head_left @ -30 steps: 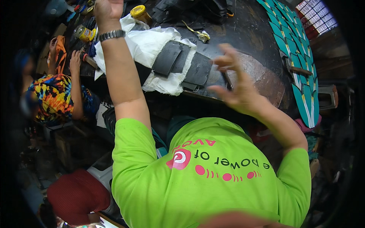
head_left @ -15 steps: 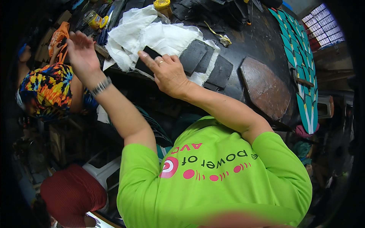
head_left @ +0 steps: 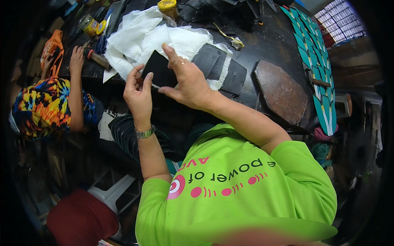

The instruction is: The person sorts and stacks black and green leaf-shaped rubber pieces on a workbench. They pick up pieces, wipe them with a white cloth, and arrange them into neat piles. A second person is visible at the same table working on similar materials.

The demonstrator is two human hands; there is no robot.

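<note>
- Pinching the black piece (head_left: 158, 70) by its left side: fingers of the left hand (head_left: 137, 98).
- At its right side, the right hand (head_left: 192, 82), thumb and forefinger spread (whether they grip, I cannot tell).
- The black piece is at the counter's (head_left: 269, 43) near edge, beside white cloth (head_left: 137, 43).
- Farther right, dark panels (head_left: 208, 58), then a brown slab (head_left: 281, 92).

Found open passage over the bare table (head_left: 269, 43), between the crumpled scrap (head_left: 237, 43) and the green pieces (head_left: 313, 61) along the right edge. Can cross above the flat brown board (head_left: 282, 91), nearer. Obstructed at centre by the left hand (head_left: 139, 91) and right hand (head_left: 188, 80) about a black sheet (head_left: 158, 71). Noted beyond as obstacles: bunched white cloth (head_left: 135, 41), dark pieces (head_left: 208, 59), yellow-lidded jar (head_left: 167, 9). Narrowed at left by a co-worker's hand (head_left: 76, 59) beside a wooden handle (head_left: 99, 60).
</note>
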